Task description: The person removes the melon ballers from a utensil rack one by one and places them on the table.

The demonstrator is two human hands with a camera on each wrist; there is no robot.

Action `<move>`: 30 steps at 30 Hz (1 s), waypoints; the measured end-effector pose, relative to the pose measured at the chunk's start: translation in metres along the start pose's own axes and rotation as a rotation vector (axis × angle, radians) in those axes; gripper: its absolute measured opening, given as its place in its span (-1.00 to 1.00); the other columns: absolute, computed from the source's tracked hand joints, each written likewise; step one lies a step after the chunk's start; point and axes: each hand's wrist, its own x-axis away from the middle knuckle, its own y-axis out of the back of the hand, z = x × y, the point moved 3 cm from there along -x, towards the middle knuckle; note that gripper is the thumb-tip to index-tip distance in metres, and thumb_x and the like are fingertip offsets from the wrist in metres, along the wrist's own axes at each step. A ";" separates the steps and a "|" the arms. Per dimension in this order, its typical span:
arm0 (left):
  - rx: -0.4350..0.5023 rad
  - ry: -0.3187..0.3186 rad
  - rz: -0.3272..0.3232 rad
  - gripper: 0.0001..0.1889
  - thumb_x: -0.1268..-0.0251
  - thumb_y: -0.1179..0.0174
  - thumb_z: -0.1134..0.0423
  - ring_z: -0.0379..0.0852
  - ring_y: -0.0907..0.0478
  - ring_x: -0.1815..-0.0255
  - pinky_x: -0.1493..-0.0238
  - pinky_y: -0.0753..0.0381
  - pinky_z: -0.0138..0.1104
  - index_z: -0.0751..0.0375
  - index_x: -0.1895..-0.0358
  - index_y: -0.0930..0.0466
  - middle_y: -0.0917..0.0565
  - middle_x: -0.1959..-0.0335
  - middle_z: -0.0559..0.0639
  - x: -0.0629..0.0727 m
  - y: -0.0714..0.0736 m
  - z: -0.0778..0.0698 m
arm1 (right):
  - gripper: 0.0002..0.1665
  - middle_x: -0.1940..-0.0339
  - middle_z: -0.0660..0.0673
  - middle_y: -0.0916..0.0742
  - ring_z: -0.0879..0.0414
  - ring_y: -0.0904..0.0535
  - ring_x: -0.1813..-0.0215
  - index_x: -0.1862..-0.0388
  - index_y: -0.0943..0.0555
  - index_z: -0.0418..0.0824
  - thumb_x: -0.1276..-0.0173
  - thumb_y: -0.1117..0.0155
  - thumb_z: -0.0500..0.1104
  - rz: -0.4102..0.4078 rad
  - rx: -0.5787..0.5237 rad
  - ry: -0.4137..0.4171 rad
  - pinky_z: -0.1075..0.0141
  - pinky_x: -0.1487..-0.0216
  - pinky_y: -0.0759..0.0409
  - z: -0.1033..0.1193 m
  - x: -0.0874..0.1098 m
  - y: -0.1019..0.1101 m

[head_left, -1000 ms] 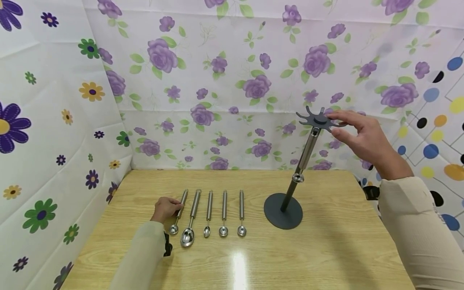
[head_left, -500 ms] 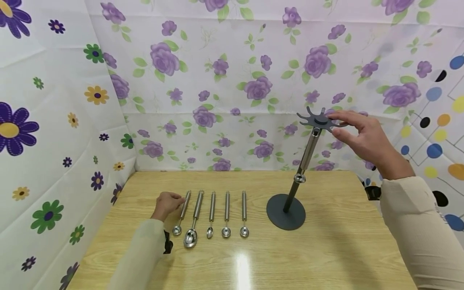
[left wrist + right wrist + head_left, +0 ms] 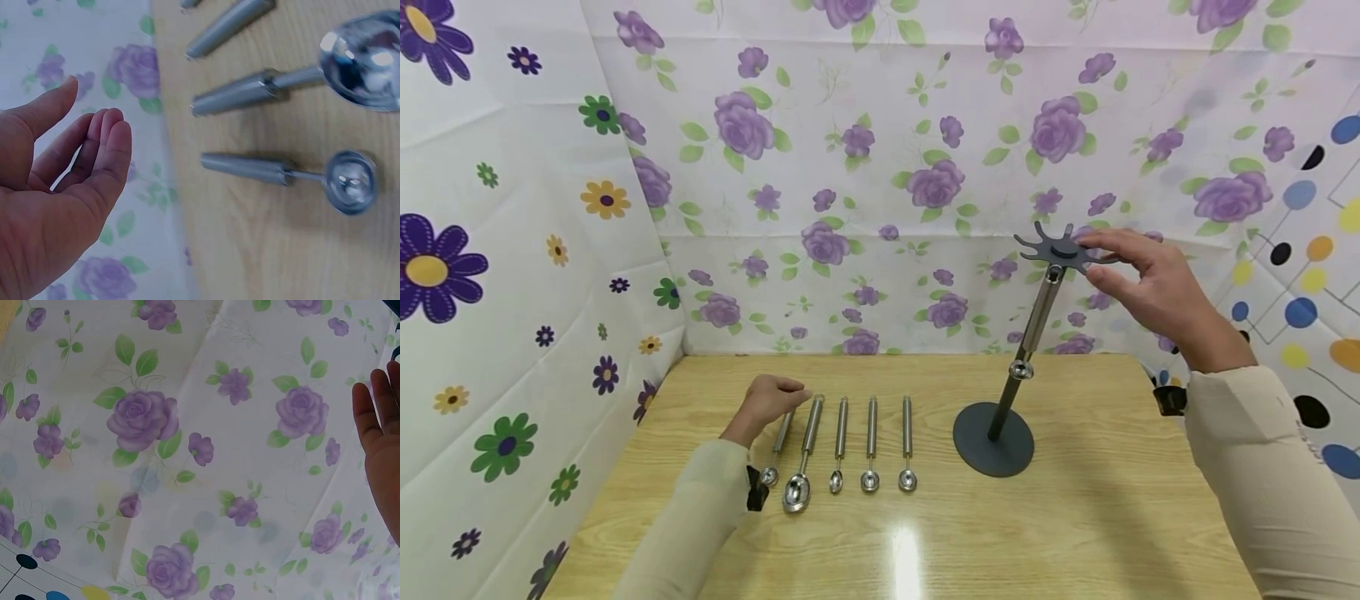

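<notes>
My left hand (image 3: 767, 402) hovers over the handle end of the leftmost melon baller (image 3: 769, 475), its fingers loosely bent. In the left wrist view, nothing is between the left thumb and fingers. A larger oval scoop (image 3: 797, 493) lies beside that baller. Farther right are a small oval-bowled scoop (image 3: 837, 482) and two round-bowled melon ballers. My right hand (image 3: 1157, 287) pinches the hooked top of a dark utensil stand (image 3: 994, 442) between thumb and fingers. From one hook hangs a steel melon baller (image 3: 1037, 321), bowl down. Only part of the right hand (image 3: 384, 450) shows in the right wrist view.
The tools lie in a row on a wood-grain table (image 3: 1000, 542), handles away from me. A floral sheet (image 3: 865, 208) hangs behind the table's back edge. Patterned sheets stand at the left and right sides.
My left hand has let go of the leftmost baller's handle and moved up and right, over its top end. The right hand stays at the stand. The whole view has shifted slightly.
</notes>
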 end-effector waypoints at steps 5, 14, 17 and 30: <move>0.026 -0.035 0.058 -0.58 -0.45 -0.24 0.21 0.17 -0.62 -0.08 -0.05 -0.66 -0.12 0.43 -0.22 -0.57 -0.63 -0.10 0.29 0.001 -0.006 -0.020 | -0.53 -0.37 -0.24 -0.54 -0.14 -0.46 -0.30 -0.34 -0.56 -0.18 -0.50 -0.25 -0.12 -0.012 0.014 -0.003 0.57 -0.08 -0.32 0.002 0.000 0.000; 0.058 -0.124 0.132 -0.57 -0.45 -0.25 0.20 0.13 -0.62 -0.08 -0.09 -0.64 -0.11 0.36 -0.26 -0.55 -0.62 -0.13 0.24 0.007 -0.020 -0.064 | -0.50 -0.41 -0.22 -0.51 -0.22 -0.41 -0.35 -0.39 -0.53 -0.13 -0.51 -0.23 -0.12 0.006 -0.006 -0.010 0.29 -0.25 -0.40 0.001 0.001 0.001; 0.081 -0.131 0.148 -0.58 -0.44 -0.26 0.21 0.13 -0.61 -0.10 -0.11 -0.63 -0.10 0.34 -0.26 -0.57 -0.62 -0.13 0.22 0.010 -0.025 -0.077 | -0.51 -0.41 -0.20 -0.51 -0.23 -0.43 -0.32 -0.38 -0.54 -0.13 -0.50 -0.24 -0.12 0.009 0.003 -0.025 0.21 -0.20 -0.42 0.001 0.001 0.001; 0.096 -0.228 0.209 -0.63 -0.41 -0.29 0.22 0.08 -0.63 -0.06 -0.06 -0.66 -0.16 0.31 -0.19 -0.63 -0.62 -0.13 0.16 0.020 -0.047 -0.122 | -0.52 -0.38 -0.14 -0.54 -0.09 -0.42 -0.39 -0.36 -0.54 -0.18 -0.50 -0.24 -0.15 0.005 -0.026 -0.031 0.59 -0.18 -0.29 0.001 -0.001 0.000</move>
